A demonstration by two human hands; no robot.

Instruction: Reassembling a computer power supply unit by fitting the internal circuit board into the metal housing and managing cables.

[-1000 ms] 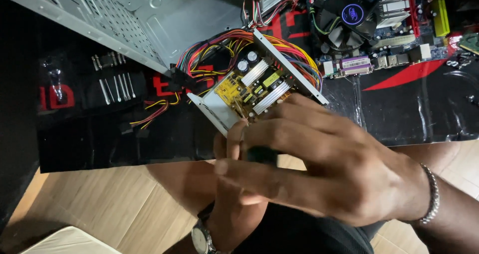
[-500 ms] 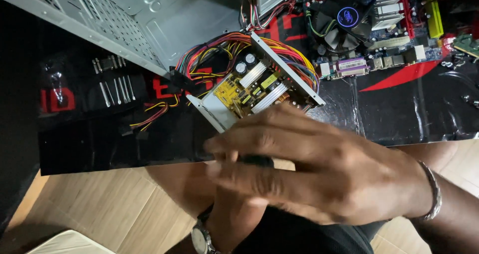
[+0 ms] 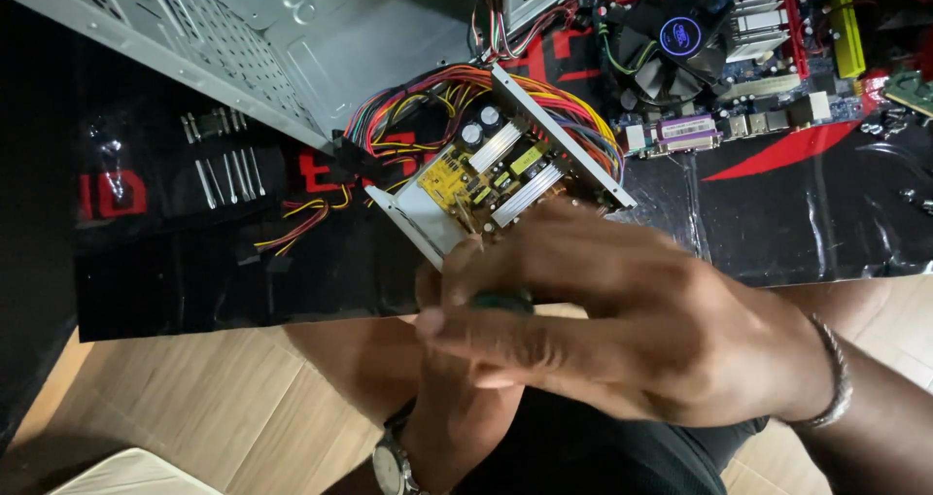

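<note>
An open power supply (image 3: 486, 174) with a yellow circuit board, silver heat sinks and a bundle of coloured wires (image 3: 418, 106) stands tilted on the black mat (image 3: 194, 281). My right hand (image 3: 632, 330), with a bracelet at the wrist, is closed around a green-handled screwdriver (image 3: 501, 301) just below the power supply's near edge. The tool's tip is hidden. My left hand (image 3: 442, 291) comes up from below with a wristwatch (image 3: 389, 461). It is mostly covered by the right hand and holds the power supply's near corner.
A grey metal computer case (image 3: 321, 48) lies open at the top left. A motherboard (image 3: 739, 48) with a fan sits at the top right. Several metal slot covers (image 3: 224, 174) lie on the mat's left. Wooden floor (image 3: 194, 408) shows below.
My right hand's fingers have shifted around the screwdriver handle, from spread to curled closer. The power supply stays in nearly the same place.
</note>
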